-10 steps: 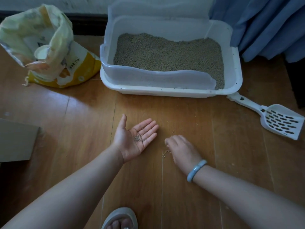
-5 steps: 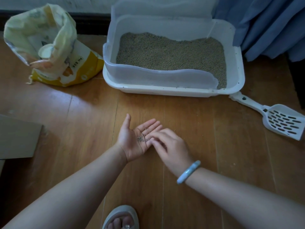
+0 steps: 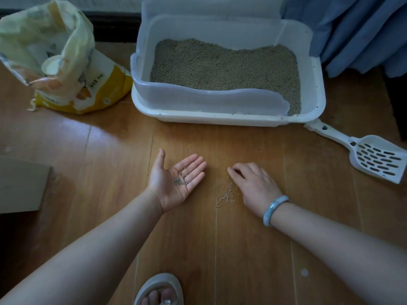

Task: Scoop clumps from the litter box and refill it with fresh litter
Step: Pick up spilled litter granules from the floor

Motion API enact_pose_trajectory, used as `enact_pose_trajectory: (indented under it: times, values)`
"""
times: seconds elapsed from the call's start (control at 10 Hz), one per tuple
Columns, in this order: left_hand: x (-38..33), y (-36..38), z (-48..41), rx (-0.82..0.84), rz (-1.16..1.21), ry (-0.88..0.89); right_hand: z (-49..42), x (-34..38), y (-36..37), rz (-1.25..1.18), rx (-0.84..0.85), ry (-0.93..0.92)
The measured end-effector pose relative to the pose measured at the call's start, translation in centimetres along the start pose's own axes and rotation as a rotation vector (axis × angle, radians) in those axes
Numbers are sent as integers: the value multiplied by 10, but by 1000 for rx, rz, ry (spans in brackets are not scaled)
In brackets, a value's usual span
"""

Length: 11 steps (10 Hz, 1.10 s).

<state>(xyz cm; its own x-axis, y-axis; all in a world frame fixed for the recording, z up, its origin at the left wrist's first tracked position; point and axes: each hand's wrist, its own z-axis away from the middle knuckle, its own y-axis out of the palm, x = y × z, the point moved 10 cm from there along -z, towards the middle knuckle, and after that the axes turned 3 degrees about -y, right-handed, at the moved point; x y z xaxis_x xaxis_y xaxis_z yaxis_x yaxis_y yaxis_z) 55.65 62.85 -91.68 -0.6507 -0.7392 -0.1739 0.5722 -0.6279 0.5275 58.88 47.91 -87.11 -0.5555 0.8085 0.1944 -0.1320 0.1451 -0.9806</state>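
Note:
A white litter box (image 3: 229, 118) with a translucent rim stands at the far side of the wooden floor, filled with tan litter (image 3: 224, 64). My left hand (image 3: 176, 182) lies palm up with straight fingers, a few spilled pellets resting on the palm. To its right my right hand (image 3: 255, 186) is palm down on the floor, fingers curled, fingertips touching the floor beside a small scatter of loose pellets (image 3: 226, 195). A white slotted scoop (image 3: 372, 158) lies on the floor right of the box. The open yellow litter bag (image 3: 63, 62) sits left of the box.
Blue curtains (image 3: 356, 34) hang at the back right behind the box. A flat grey board (image 3: 22, 183) lies at the left edge. My sandalled foot (image 3: 159, 291) shows at the bottom between my arms.
My right hand went to the left palm, then moved back right and down onto the floor beside the scattered pellets. The left hand stayed palm up, holding slightly more pellets.

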Motion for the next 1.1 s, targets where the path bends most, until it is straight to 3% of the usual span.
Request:
enact_pose_trajectory:
  times: [0.4,0.8,0.9,1.1]
  values:
    - [1,2,1,8,-6,-3,26,33,8,-103,68,-133]
    - [1,4,2,13,-4,-6,12,45,9,41,7,-287]
    - [1,2,3,9,-1,-9,15,43,19,20,27,-275]
    - [6,4,5,27,-19,-24,6,29,14,-232,-15,-16]
